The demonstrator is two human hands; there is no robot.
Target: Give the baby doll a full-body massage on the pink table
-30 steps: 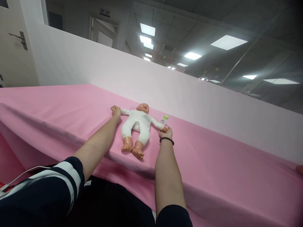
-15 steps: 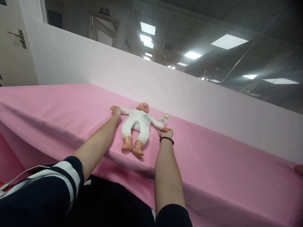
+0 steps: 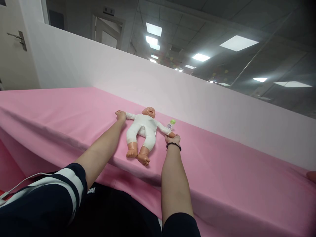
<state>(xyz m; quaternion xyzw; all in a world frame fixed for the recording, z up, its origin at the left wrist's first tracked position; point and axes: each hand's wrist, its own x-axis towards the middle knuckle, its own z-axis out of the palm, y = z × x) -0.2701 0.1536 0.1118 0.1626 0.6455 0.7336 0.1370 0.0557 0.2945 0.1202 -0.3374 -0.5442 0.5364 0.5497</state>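
Observation:
A baby doll [image 3: 145, 126] with a white cloth body lies on its back on a pink padded surface [image 3: 222, 171], its arms stretched out to both sides and its feet towards me. My left hand [image 3: 120, 115] is closed around the doll's hand on the left side, which it mostly hides. On the other side my right hand [image 3: 173, 139], below a dark bead bracelet [image 3: 173, 145], grips the doll's other hand; part of that small hand shows above my fingers. Just beyond it lies a small clear bottle [image 3: 171, 124] with a green cap.
Behind the pink surface runs a low white wall [image 3: 192, 98] with glass above it. A door [image 3: 17, 49] stands at the far left. At the right edge a reddish-brown object [image 3: 311, 176] is partly in view. A white cable [image 3: 27, 178] passes by my left sleeve.

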